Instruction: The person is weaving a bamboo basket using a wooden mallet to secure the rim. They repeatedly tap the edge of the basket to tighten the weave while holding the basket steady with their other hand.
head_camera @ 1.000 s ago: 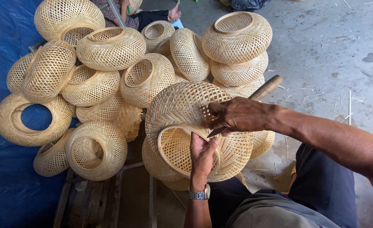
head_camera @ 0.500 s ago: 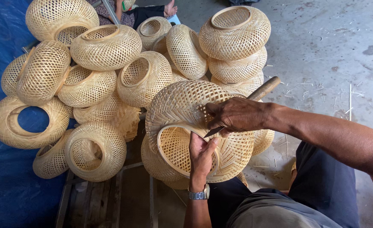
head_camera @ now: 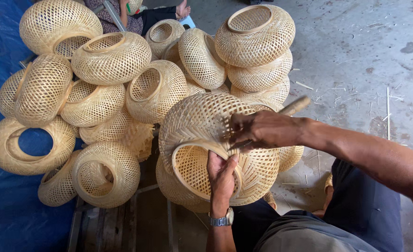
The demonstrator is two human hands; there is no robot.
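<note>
A craft workshop for basket weaving: dozens of round woven baskets (head_camera: 110, 57) lie heaped across the upper left of the frame on a blue tarp (head_camera: 1, 219), and loose bamboo slivers (head_camera: 356, 95) litter the bare concrete floor (head_camera: 356, 42) at upper right.

Soft, even daylight fills the scene, bright without glare. Shadows are faint, darkest beneath the baskets (head_camera: 113, 84) and in the near gap between them. Focus is sharp overall; the right hand (head_camera: 262, 128) blurs slightly. Wide-angle bending shows at the edges.
</note>
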